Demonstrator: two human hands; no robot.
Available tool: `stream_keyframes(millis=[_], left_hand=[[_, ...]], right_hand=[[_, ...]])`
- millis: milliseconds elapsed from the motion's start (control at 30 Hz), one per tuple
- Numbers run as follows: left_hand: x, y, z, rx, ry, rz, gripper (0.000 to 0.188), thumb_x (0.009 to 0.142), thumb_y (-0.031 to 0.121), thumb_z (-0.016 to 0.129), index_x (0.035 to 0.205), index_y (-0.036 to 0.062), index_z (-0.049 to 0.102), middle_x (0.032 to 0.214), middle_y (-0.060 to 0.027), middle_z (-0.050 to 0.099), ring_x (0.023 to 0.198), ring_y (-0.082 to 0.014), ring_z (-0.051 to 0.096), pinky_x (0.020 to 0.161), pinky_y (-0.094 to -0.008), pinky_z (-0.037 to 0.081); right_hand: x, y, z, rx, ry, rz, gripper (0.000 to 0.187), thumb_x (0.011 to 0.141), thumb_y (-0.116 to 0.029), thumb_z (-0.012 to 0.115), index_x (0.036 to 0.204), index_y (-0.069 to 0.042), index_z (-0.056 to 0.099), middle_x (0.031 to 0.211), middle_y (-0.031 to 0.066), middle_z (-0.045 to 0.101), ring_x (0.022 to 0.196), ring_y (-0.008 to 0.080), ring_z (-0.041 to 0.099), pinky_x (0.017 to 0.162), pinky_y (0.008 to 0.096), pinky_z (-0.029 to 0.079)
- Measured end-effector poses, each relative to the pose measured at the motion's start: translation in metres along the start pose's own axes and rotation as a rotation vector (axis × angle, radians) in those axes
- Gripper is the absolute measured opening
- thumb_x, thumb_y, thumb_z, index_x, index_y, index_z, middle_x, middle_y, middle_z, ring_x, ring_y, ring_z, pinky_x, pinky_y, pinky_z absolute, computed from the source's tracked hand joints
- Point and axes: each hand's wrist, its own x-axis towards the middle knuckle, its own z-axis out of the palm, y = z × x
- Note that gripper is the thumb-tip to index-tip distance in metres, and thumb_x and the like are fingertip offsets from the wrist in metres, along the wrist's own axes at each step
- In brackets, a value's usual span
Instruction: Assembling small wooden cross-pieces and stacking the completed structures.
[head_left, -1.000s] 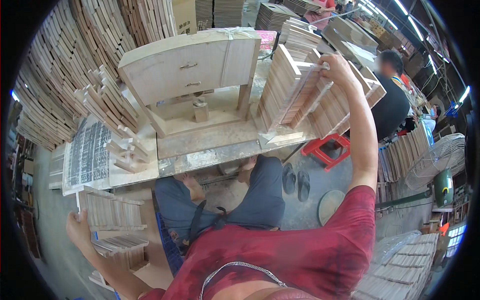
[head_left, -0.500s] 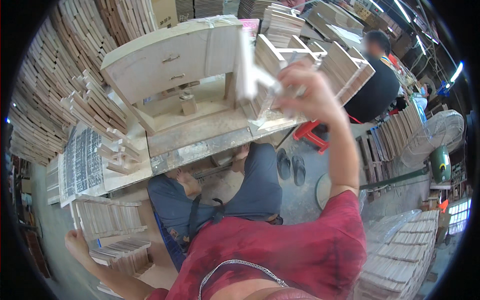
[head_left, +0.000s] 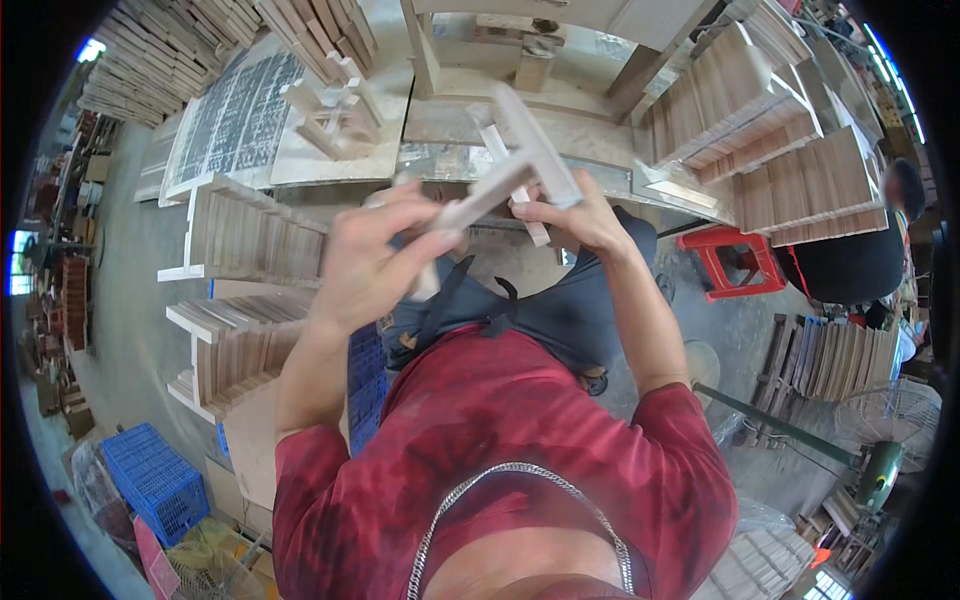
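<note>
In front of my lap, a pale T-shaped wooden piece (head_left: 490,190) is held up, slightly blurred. My left hand (head_left: 375,255) grips the end of its stem between thumb and fingers. Below that palm the end of another pale wooden piece (head_left: 427,282) shows; the rest is hidden. A thin wooden strip (head_left: 536,230) slants behind the T-piece, pinched by my right hand (head_left: 590,220). The fingers of that hand also lie against the lower end of the T's crossbar; whether they grip it I cannot tell.
Ahead stands the workbench (head_left: 465,160) with a wooden frame (head_left: 425,60) on it. Stacked slats (head_left: 255,235) rise at my left, wooden panels (head_left: 720,95) at the right. A red stool (head_left: 735,262), a fan (head_left: 880,470) and a blue crate (head_left: 155,480) stand around; a person sits at right.
My right hand has come down from the right with the T-shaped piece. My left hand has moved in from the slat stack at lower left. Both now meet before my lap; the view has shifted.
</note>
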Motion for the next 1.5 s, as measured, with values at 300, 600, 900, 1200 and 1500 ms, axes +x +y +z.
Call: stream_keyframes(millis=[300, 600, 900, 1200, 1500], left_hand=[[0.061, -0.043, 0.052, -0.236, -0.248, -0.252, 0.02, 0.092, 0.02, 0.072, 0.098, 0.0011, 0.075, 0.076, -0.0041, 0.069, 0.074, -0.009, 0.059, 0.07, -0.0256, 0.046], [0.081, -0.09, 0.058, -0.545, -0.449, -0.385, 0.027, 0.095, 0.026, 0.072, 0.1, -0.0007, 0.074, 0.079, -0.0038, 0.073, 0.064, -0.0064, 0.061, 0.058, -0.0233, 0.045], [0.083, -0.117, 0.056, -0.616, -0.52, -0.389, 0.024, 0.095, 0.022, 0.071, 0.099, -0.0012, 0.073, 0.084, -0.0052, 0.074, 0.075, -0.0084, 0.067, 0.067, -0.0239, 0.052], [0.074, -0.089, 0.066, -0.808, -0.17, -0.301, 0.029, 0.09, 0.01, 0.075, 0.113, -0.0046, 0.066, 0.094, -0.0078, 0.073, 0.079, -0.0113, 0.068, 0.07, -0.0273, 0.057], [0.056, -0.056, 0.066, -0.514, -0.106, -0.312, 0.029, 0.086, 0.011, 0.08, 0.107, -0.0037, 0.066, 0.091, -0.0081, 0.072, 0.077, -0.0111, 0.066, 0.063, -0.0273, 0.053]], right_hand=[[-0.003, 0.025, -0.013, 0.066, 0.025, -0.111, 0.023, 0.077, -0.01, 0.084, 0.094, -0.004, 0.07, 0.081, -0.0022, 0.068, 0.08, 0.0077, 0.061, 0.078, 0.0277, 0.049], [0.003, 0.028, -0.012, 0.21, -0.025, 0.015, 0.018, 0.082, -0.009, 0.079, 0.095, -0.001, 0.07, 0.078, -0.003, 0.065, 0.075, 0.0053, 0.058, 0.069, 0.0234, 0.045], [0.013, 0.048, 0.001, 0.327, 0.008, -0.061, 0.013, 0.082, -0.008, 0.077, 0.086, -0.003, 0.065, 0.069, -0.0066, 0.055, 0.065, 0.002, 0.048, 0.058, 0.0212, 0.036], [0.006, 0.047, 0.009, 0.298, -0.023, -0.168, 0.017, 0.083, -0.009, 0.078, 0.094, -0.002, 0.068, 0.08, -0.004, 0.061, 0.071, 0.0049, 0.055, 0.065, 0.0222, 0.044], [-0.004, 0.006, 0.014, -0.002, 0.155, -0.094, 0.03, 0.09, -0.028, 0.076, 0.097, 0.001, 0.073, 0.079, 0.0033, 0.07, 0.071, 0.0096, 0.061, 0.063, 0.0295, 0.05]])
